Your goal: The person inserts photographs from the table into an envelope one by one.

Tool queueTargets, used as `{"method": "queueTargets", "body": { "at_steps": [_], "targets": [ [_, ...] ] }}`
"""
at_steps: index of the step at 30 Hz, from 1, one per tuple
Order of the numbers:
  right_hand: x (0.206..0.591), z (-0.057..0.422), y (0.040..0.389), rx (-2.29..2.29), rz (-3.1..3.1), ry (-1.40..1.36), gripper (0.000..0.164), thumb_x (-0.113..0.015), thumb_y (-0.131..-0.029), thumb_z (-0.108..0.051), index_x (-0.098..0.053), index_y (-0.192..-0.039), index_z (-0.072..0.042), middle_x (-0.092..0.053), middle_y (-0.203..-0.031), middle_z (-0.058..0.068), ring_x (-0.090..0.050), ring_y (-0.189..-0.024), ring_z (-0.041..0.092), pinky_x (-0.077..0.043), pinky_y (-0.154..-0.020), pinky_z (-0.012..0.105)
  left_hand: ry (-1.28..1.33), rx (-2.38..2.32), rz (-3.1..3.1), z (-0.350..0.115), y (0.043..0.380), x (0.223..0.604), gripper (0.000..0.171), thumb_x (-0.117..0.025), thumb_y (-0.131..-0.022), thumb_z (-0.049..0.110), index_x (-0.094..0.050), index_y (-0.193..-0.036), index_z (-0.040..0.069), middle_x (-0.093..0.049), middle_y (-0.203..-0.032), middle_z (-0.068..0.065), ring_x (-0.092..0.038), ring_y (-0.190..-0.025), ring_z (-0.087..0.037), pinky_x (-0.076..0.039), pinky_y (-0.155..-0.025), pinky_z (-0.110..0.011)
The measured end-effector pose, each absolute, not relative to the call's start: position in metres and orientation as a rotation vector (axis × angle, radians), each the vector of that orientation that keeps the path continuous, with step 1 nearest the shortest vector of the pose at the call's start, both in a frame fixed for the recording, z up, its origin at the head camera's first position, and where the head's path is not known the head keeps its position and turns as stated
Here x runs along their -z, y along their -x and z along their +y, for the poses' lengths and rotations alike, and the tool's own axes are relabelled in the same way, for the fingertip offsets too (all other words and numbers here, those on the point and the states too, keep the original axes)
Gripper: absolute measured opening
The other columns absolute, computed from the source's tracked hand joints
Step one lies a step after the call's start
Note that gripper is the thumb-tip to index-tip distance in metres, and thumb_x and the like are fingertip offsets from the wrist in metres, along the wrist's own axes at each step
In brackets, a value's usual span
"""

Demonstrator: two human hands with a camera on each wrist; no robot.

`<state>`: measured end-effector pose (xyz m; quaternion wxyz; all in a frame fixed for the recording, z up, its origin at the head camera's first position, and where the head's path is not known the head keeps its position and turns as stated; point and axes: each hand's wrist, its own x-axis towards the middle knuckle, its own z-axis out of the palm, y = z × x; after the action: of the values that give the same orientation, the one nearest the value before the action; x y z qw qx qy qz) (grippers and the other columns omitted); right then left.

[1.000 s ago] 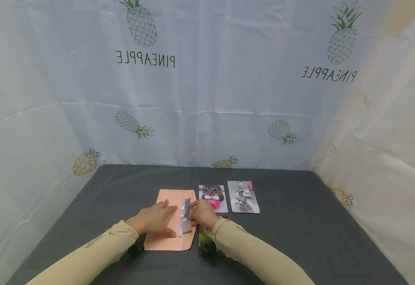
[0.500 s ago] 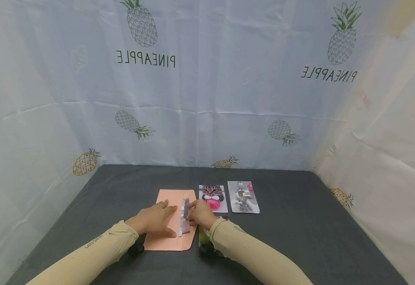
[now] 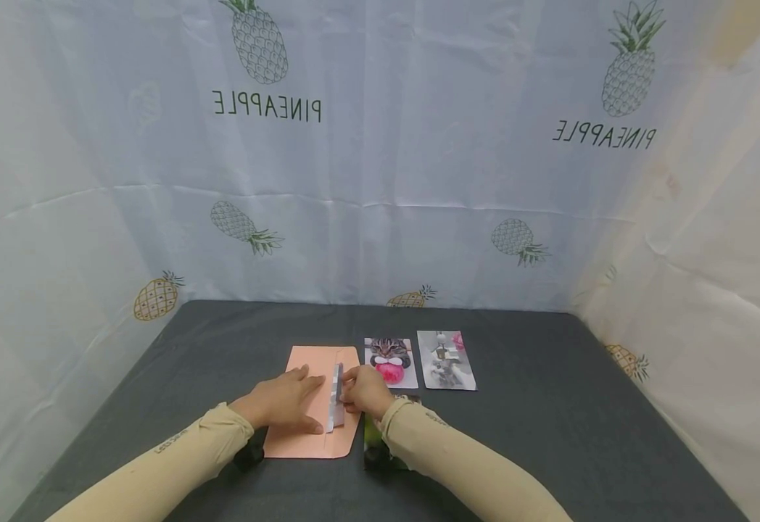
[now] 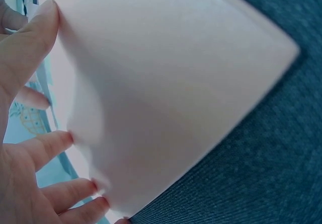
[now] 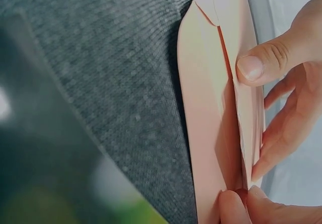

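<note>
Head view, item one: a salmon-pink envelope (image 3: 311, 406) lying flat on the tabletop, long axis running from 12 to 6 o'clock, its flap edge turned toward 3 o'clock. A grey photo print (image 3: 337, 395) stands almost on edge in the envelope's mouth, only a narrow strip of it showing. Your left hand (image 3: 282, 402) rests on the envelope's face with its fingers straight, while its fingertips (image 4: 60, 138) lift the top sheet at the opening, as the left wrist view shows. Your right hand (image 3: 365, 391) pinches the print at its 3 o'clock edge; the right wrist view shows the thumb (image 5: 261, 63) against the flap edge of the pale pink paper.

Item two: a cat photo (image 3: 389, 362) lies just beside the envelope at 3 o'clock. A grey-and-pink photo (image 3: 445, 360) lies next to it, further toward 3 o'clock. A green-toned print (image 3: 373, 442) lies under your right sleeve (image 3: 445, 464), mostly hidden.

Item three: the surface is a dark grey cloth-covered table (image 3: 550, 435). White pineapple-print sheeting (image 3: 380, 159) closes it in at 12, 9 and 3 o'clock.

Item four: the envelope sits near the middle of the table, well apart from the sheeting on every side. Bare cloth lies broad at 3 o'clock beyond the photos, and at 9 o'clock beyond your left sleeve (image 3: 158, 471). A strip of bare cloth separates the photos from the backdrop at 12 o'clock.
</note>
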<state>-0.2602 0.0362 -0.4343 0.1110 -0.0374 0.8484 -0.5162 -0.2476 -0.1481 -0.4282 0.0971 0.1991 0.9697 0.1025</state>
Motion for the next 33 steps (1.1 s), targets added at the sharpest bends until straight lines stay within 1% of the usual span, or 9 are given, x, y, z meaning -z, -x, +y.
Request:
{"method": "queueTargets", "body": {
  "at_steps": [9, 19, 26, 33],
  "targets": [
    [0.4309, 0.0333, 0.2613, 1.493, 2.497, 0.032, 0.033, -0.070, -0.077, 0.013, -0.062, -0.108, 0.004, -0.057, -0.071, 0.007, -0.058, -0.055, 0.012, -0.055, -0.054, 0.027, -0.590, -0.300, 2.868, -0.1484, 0.2485, 0.4283, 0.092, -0.077, -0.069, 0.061, -0.048, -0.143, 0.014, -0.038, -0.149, -0.025, -0.041, -0.136, -0.039, -0.044, -0.095, -0.059],
    [0.4337, 0.0328, 0.2638, 1.468, 2.511, 0.047, 0.034, -0.073, -0.074, 0.013, -0.063, -0.106, 0.003, -0.061, -0.065, 0.008, -0.062, -0.052, 0.012, -0.054, -0.052, 0.025, -0.587, -0.304, 2.867, -0.1490, 0.2483, 0.4277, 0.092, -0.077, -0.069, 0.061, -0.049, -0.142, 0.014, -0.038, -0.149, -0.025, -0.041, -0.135, -0.039, -0.044, -0.095, -0.058],
    [0.4322, 0.0330, 0.2643, 1.484, 2.492, 0.051, 0.035, -0.074, -0.074, 0.014, -0.062, -0.105, 0.004, -0.064, -0.066, 0.009, -0.063, -0.053, 0.012, -0.054, -0.051, 0.025, -0.586, -0.306, 2.866, -0.1491, 0.2482, 0.4273, 0.092, -0.078, -0.069, 0.060, -0.048, -0.143, 0.014, -0.037, -0.149, -0.025, -0.041, -0.135, -0.040, -0.044, -0.094, -0.059],
    [0.4324, 0.0332, 0.2657, 1.477, 2.504, 0.079, 0.035, -0.074, -0.072, 0.016, -0.062, -0.103, 0.004, -0.065, -0.065, 0.009, -0.063, -0.052, 0.013, -0.054, -0.050, 0.027, -0.581, -0.313, 2.869, -0.1492, 0.2477, 0.4281, 0.092, -0.078, -0.069, 0.061, -0.048, -0.143, 0.014, -0.038, -0.149, -0.025, -0.041, -0.135, -0.039, -0.044, -0.095, -0.058]
  ]
}}
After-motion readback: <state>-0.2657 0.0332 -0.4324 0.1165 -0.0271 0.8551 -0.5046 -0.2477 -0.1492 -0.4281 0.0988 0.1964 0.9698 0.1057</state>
